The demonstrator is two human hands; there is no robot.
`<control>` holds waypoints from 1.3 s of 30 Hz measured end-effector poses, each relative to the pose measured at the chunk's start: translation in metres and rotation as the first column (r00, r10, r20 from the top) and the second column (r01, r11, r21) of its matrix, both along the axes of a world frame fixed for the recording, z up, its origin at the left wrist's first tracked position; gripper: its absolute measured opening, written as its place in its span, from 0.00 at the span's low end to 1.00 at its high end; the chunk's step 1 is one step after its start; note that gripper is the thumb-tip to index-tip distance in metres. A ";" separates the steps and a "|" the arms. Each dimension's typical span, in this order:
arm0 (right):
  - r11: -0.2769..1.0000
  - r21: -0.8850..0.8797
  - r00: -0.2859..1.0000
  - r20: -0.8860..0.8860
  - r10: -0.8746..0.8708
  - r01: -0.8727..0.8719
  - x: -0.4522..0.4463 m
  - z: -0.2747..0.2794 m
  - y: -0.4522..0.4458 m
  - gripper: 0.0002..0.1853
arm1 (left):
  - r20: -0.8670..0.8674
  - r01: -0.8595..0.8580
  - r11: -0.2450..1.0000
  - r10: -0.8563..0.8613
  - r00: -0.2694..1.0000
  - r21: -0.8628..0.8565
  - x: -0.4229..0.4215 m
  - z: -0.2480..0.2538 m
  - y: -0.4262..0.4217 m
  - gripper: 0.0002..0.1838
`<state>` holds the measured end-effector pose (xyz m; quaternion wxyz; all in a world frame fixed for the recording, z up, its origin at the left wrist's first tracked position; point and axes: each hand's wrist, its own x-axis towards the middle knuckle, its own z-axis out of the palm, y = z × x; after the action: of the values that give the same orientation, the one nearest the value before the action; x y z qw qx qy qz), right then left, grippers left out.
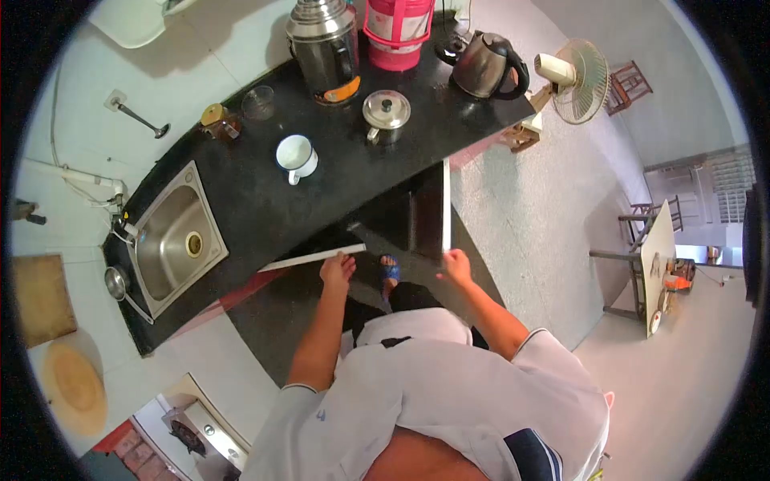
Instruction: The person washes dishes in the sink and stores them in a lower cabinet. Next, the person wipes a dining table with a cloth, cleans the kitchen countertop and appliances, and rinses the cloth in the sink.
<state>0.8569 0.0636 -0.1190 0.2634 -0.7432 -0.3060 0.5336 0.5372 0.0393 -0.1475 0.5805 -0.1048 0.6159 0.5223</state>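
Two cabinet doors stand open below the black counter. My left hand is at the outer end of the left door, its fingers partly spread near the edge. At the lower end of the right door is my right hand, its fingers curled at the edge. The dark cabinet interior shows between the doors. On the counter above are a white enamel mug and a lidded metal pot.
A steel sink is set into the counter at the left. A large thermos, a pink bucket and a kettle stand along the back. To the right are a fan and a table.
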 end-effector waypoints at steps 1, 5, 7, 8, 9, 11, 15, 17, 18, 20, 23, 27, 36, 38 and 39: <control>0.997 -0.068 0.996 -0.088 0.021 -0.028 -0.015 -0.004 0.002 0.09 | 0.017 0.003 1.000 -0.002 1.000 -0.027 -0.001 0.003 0.006 0.11; 0.969 -0.243 0.923 -0.364 -0.121 0.031 -0.100 -0.003 0.024 0.11 | 0.045 0.032 0.998 -0.030 0.999 -0.060 -0.002 0.008 0.014 0.09; 0.966 -0.255 0.908 -0.397 -0.135 0.032 -0.138 -0.012 0.032 0.12 | 0.020 0.077 0.994 -0.076 0.997 -0.073 -0.006 0.011 0.008 0.09; 0.981 -0.190 0.912 -0.392 -0.121 0.049 -0.154 -0.018 0.038 0.12 | 0.028 0.087 0.994 -0.085 0.996 -0.068 -0.008 0.011 0.009 0.09; 0.990 -0.125 0.917 -0.384 -0.109 0.066 -0.165 -0.021 0.043 0.12 | 0.039 0.098 0.993 -0.095 0.995 -0.066 -0.008 0.009 0.008 0.09; 0.986 -0.138 0.916 -0.378 -0.137 0.091 -0.181 -0.020 0.053 0.12 | 0.089 0.076 0.996 -0.072 0.993 -0.040 -0.009 0.003 0.007 0.09; 0.978 -0.178 0.914 -0.368 -0.171 0.111 -0.191 -0.011 0.065 0.12 | 0.149 0.014 1.000 -0.018 0.989 0.025 -0.010 -0.010 0.009 0.09; 0.977 -0.186 0.915 -0.365 -0.169 0.106 -0.194 -0.014 0.067 0.12 | 0.169 -0.018 0.999 0.010 0.986 0.049 -0.009 -0.012 0.013 0.09; 0.977 -0.163 0.901 -0.389 -0.195 0.141 -0.197 -0.018 0.067 0.11 | 0.185 -0.040 0.996 0.026 0.982 0.074 -0.009 -0.013 0.014 0.09; 0.975 -0.133 0.882 -0.417 -0.219 0.179 -0.203 -0.023 0.070 0.10 | 0.189 -0.037 0.997 0.025 0.982 0.063 -0.012 -0.012 0.022 0.09; 0.961 -0.118 0.842 -0.463 -0.276 0.250 -0.209 -0.024 0.072 0.09 | 0.200 -0.032 0.998 0.020 0.980 0.056 -0.014 -0.007 0.032 0.08; 0.926 -0.138 0.797 -0.475 -0.372 0.350 -0.221 -0.017 0.078 0.09 | 0.206 -0.099 0.992 0.081 0.975 0.076 -0.014 -0.004 0.037 0.07; 0.880 -0.137 0.734 -0.502 -0.457 0.454 -0.235 -0.022 0.082 0.10 | 0.249 -0.132 0.987 0.106 0.963 0.090 -0.022 -0.013 0.041 0.06; 0.876 -0.133 0.736 -0.493 -0.464 0.464 -0.240 -0.019 0.088 0.10 | 0.247 -0.150 0.982 0.117 0.962 0.117 -0.024 -0.011 0.044 0.06; 0.874 -0.149 0.739 -0.480 -0.473 0.463 -0.244 -0.019 0.092 0.09 | 0.248 -0.167 0.976 0.129 0.960 0.139 -0.025 -0.010 0.046 0.06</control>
<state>0.6132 0.1554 -0.1377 0.4516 -0.6336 -0.0250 0.6276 0.5117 0.0857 -0.1576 0.6157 -0.1661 0.4890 0.5952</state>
